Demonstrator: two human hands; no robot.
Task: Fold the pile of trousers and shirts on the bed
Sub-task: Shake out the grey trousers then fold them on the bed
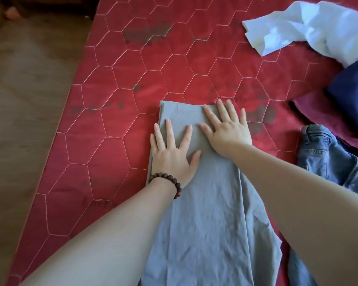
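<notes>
Blue jeans [331, 159], white shirt [310, 27] nearby

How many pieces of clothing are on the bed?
5 visible: grey garment under both hands, jeans to its right, white garment at far right, navy and maroon pieces between. More may lie out of frame.

Soft even daylight, faint shadows, slight overall blur, wide-angle bending at the edges

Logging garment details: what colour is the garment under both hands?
Plain grey garment, no pattern, pressed flat by both open hands; seen in the head view.
</notes>
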